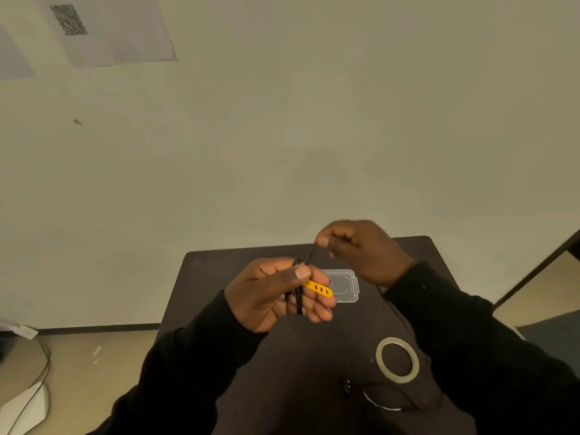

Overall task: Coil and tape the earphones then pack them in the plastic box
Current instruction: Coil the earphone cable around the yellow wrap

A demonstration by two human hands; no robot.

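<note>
Black earphone cord (297,296) in both grips

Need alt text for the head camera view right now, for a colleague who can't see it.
Above a dark table, the left hand holds loops of black earphone cable and a yellow strap, while the right hand pinches the cable's free end. A clear plastic box and a tape roll lie on the table.

Tabletop (219,277): left half bare, open passage. Centre, raised above it: both hands (282,293) (367,249), cable strung between them. Behind the hands: clear plastic box (346,285), partly screened. Near right: tape ring (397,360) lying flat; black earphone cable (376,394) trailing just beside it, toward the near edge.
</note>
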